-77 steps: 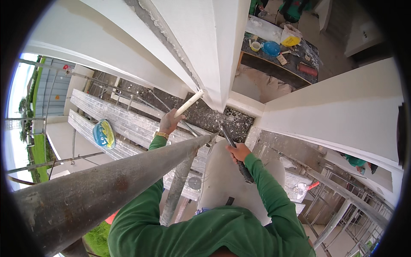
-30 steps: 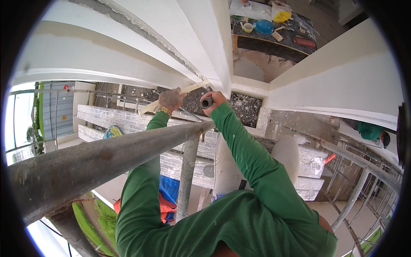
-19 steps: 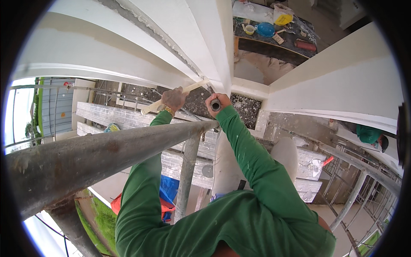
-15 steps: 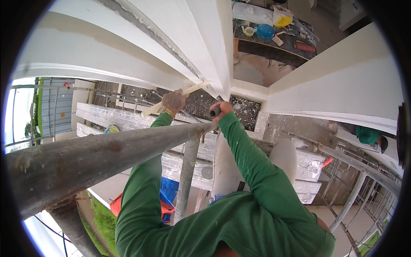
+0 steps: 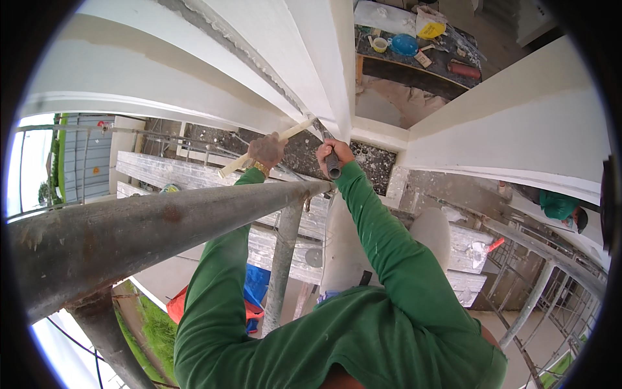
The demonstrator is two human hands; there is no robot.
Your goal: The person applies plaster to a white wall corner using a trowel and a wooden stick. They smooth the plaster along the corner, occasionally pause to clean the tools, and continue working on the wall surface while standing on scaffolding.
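Note:
My left hand (image 5: 267,149), with a watch at the wrist, is closed round a long pale strip (image 5: 233,165). The strip runs diagonally up to the white column (image 5: 324,78), at the low end of a rough grey groove (image 5: 246,52). My right hand (image 5: 335,153) grips a dark tube-like tool (image 5: 333,165), angled toward the strip's upper end at the column's base; its far tip is small and hard to make out. Both hands are above a speckled dark ledge (image 5: 369,172), just beyond a steel scaffold pipe (image 5: 162,217).
Whitish scaffold planks (image 5: 149,170) lie beneath me, crossed by an upright pipe (image 5: 282,272). A white wall (image 5: 505,117) stands at right. A bench (image 5: 447,71) holds bowls and tools at top right. Another person in green (image 5: 557,204) is at far right, below. Scaffold frames (image 5: 538,305) fill the lower right.
Since the earliest frame, my right hand has risen toward the column's base with the dark tool, and the strip sits differently across the groove. Over the last half second, the tool has tilted slightly.

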